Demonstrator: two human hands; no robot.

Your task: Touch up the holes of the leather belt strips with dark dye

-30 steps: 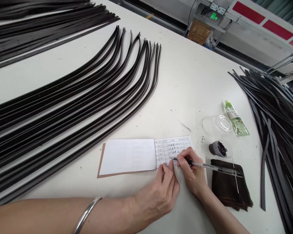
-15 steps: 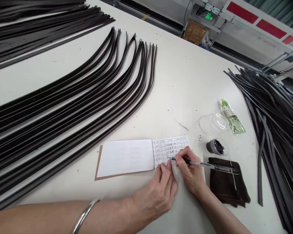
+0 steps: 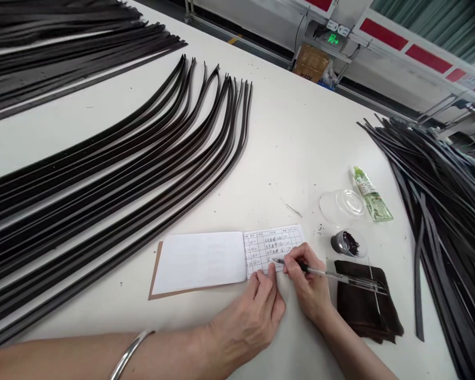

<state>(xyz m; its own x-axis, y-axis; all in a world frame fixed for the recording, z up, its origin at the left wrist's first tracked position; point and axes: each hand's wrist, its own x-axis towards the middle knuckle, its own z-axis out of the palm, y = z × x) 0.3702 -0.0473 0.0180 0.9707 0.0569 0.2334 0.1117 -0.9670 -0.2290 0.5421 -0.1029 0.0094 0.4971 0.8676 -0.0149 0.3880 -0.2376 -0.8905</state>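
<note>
An open notebook (image 3: 200, 262) lies on the white table, its left page blank and its right page a ruled form with several handwritten rows. My right hand (image 3: 312, 287) grips a clear pen with a dark grip (image 3: 332, 275), its tip on a lower row of the form. With bent fingers held together, my left hand (image 3: 248, 315) presses on the form's bottom edge, close to the pen tip. A folded dark cloth (image 3: 356, 303) lies just right of my right hand, a thin white stick (image 3: 377, 304) across it.
Beyond the cloth stand a small cup of dark paste (image 3: 346, 243), a clear lid (image 3: 343, 207) and a green tube (image 3: 373, 194). Long dark strips (image 3: 142, 174) cover the table's left side. Another heap of strips (image 3: 439, 184) hangs over the right edge.
My view has shifted slightly, so the table things sit a little lower and further left. The pen tip has added strokes in the lower row; both hands keep their holds.
</note>
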